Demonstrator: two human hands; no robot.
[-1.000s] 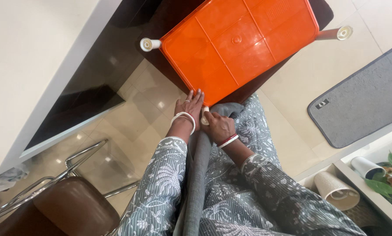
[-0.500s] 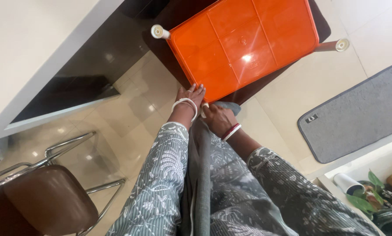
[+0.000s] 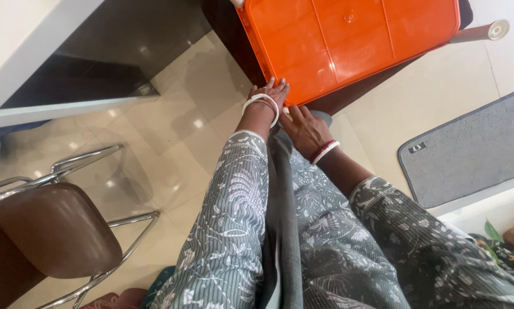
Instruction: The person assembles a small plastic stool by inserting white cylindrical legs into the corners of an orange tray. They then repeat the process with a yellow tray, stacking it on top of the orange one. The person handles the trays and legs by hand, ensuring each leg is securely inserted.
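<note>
Evidently steadying it, the person's left hand (image 3: 267, 94) lies flat, fingers spread, on the near edge of the orange plastic lid (image 3: 348, 43), grasping nothing; the right hand (image 3: 304, 127) rests just beside that edge, loosely curled and empty.

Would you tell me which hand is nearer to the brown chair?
Left. The left hand rests on the orange lid on the side towards the brown chair; the right hand lies farther away.
</note>
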